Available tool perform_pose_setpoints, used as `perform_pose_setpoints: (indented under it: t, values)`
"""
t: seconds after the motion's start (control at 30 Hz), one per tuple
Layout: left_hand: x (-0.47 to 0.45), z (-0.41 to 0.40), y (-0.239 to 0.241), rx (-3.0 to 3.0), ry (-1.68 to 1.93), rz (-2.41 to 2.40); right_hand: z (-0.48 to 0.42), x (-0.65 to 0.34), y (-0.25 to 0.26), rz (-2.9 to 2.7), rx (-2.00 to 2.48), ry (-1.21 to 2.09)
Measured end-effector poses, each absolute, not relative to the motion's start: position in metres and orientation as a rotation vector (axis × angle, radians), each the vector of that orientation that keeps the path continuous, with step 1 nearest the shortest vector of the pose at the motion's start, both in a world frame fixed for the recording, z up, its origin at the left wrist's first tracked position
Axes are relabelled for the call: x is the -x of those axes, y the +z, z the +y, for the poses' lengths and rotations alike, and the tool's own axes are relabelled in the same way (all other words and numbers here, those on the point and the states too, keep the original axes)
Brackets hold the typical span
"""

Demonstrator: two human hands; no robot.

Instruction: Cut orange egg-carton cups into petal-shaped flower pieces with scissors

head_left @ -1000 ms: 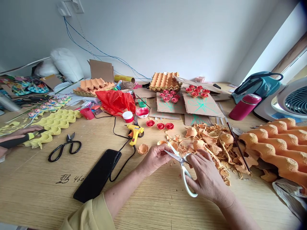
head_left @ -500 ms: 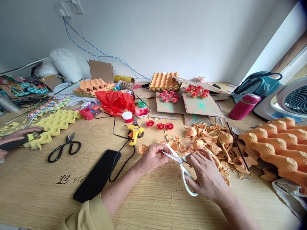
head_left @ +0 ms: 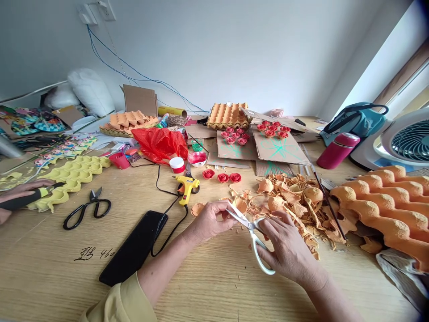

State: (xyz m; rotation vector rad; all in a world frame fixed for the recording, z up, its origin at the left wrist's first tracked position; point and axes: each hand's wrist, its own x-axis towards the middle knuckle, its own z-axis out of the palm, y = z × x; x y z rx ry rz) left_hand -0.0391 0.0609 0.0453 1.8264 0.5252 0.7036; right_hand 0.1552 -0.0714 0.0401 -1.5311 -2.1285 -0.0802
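My right hand (head_left: 288,246) grips the white-handled scissors (head_left: 250,225), thumb and fingers in the handle loops. Their blades point left, close together, at the fingertips of my left hand (head_left: 211,221). Those fingertips are pinched together, and whatever they hold is hidden behind fingers and blades. Just beyond the blades lies an orange egg-carton cup (head_left: 239,205), beside a heap of orange egg-carton scraps (head_left: 296,201). Another cut cup (head_left: 197,209) rests behind my left wrist. Red flowers (head_left: 223,177) stand in a short row farther back.
A yellow glue gun (head_left: 188,188), black phone (head_left: 134,248) and black-handled scissors (head_left: 89,208) lie left. At far left another person's hand (head_left: 30,188) is at a yellow egg tray (head_left: 80,172). An orange egg tray (head_left: 378,197) and pink bottle (head_left: 338,151) stand right.
The blades of the white-handled scissors have come closer together at my left fingertips. Both my hands stay in nearly the same place. The view has shifted slightly.
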Motion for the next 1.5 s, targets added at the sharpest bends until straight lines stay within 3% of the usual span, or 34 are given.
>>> perform_pose_setpoints:
  t: [0.3, 0.7, 1.27, 1.5]
  values:
    - [0.032, 0.061, 0.038, -1.624, 0.636, 0.547, -0.066, -0.16, 0.024, -2.073, 1.56, -0.093]
    - [0.028, 0.058, 0.023, -1.608, 0.526, 0.535, -0.068, -0.153, 0.029, -1.432, 1.491, 0.639]
    - [0.026, 0.048, 0.022, -1.376, 0.53, 0.451, -0.066, -0.139, 0.028, -1.423, 1.402, 0.814]
    - [0.022, 0.04, 0.023, -1.139, 0.497, 0.343, -0.061, -0.133, 0.018, -1.086, 1.273, 0.945]
